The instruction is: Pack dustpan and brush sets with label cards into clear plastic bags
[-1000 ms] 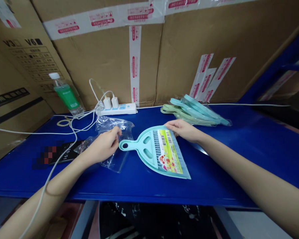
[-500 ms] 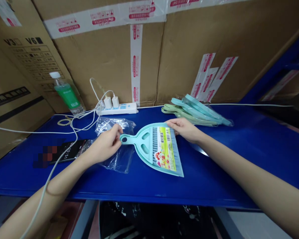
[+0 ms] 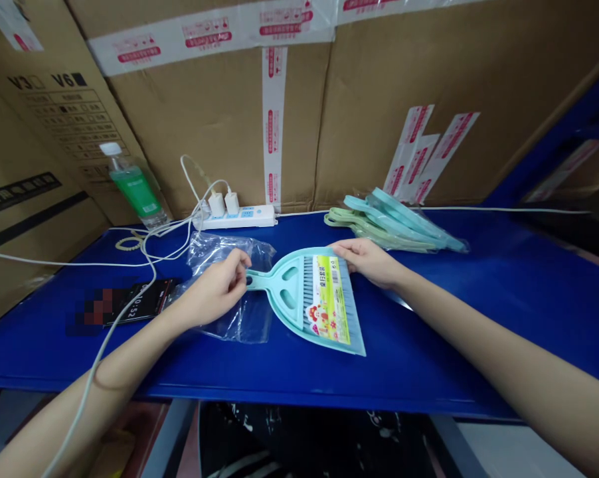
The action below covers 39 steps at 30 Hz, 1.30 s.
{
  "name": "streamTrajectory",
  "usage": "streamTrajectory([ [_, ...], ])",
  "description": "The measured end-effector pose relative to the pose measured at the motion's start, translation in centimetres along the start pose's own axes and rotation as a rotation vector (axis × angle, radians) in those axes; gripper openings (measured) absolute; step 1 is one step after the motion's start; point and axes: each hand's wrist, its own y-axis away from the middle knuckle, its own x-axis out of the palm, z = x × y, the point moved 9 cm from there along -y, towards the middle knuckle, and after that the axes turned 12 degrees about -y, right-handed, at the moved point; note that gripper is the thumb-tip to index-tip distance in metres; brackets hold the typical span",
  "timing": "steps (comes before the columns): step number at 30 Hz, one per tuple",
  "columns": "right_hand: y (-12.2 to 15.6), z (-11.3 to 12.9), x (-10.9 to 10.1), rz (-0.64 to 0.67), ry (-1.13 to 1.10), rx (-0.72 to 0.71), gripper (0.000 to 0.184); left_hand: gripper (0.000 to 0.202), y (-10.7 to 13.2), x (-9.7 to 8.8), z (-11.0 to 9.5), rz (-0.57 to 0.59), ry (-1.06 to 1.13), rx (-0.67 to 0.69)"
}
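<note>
A small teal dustpan-and-brush set (image 3: pixel 313 299) with a colourful label lies on the blue shelf top (image 3: pixel 429 352). My right hand (image 3: pixel 366 260) grips its far wide edge. My left hand (image 3: pixel 218 285) is closed on the mouth of a clear plastic bag (image 3: pixel 240 279), which lies flat under and left of the set. The end of the teal handle is hidden behind my left fingers at the bag's opening.
A pile of bagged teal and green dustpan sets (image 3: pixel 394 222) lies at the back right. A white power strip (image 3: pixel 234 216) with chargers and cables, a green bottle (image 3: pixel 133 189) and a dark phone (image 3: pixel 145 299) stand at the left. Cardboard boxes (image 3: pixel 379 99) wall the back.
The dustpan set has slid left and turned a little, so its handle end has gone from beside my left hand to behind the fingers at the bag's mouth. The bag has shifted slightly right.
</note>
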Motion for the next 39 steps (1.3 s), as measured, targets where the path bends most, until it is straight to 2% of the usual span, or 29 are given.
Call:
streamTrajectory([
  [13, -0.5, 0.4, -1.8, -0.062, -0.036, -0.066, 0.018, 0.017, 0.0, 0.4, -0.4, 0.034, 0.031, 0.023],
  [23, 0.1, -0.5, 0.9, 0.055, -0.026, -0.007, 0.015, 0.015, 0.0, 0.0, -0.6, -0.010, 0.061, 0.026],
  [31, 0.0, -0.2, 0.4, -0.003, -0.065, -0.011, 0.019, 0.016, 0.2, 0.6, -1.1, 0.037, 0.144, 0.052],
  [39, 0.1, -0.4, 1.1, 0.062, -0.056, -0.004, 0.014, 0.013, 0.2, 0.9, -1.2, 0.050, 0.224, 0.059],
])
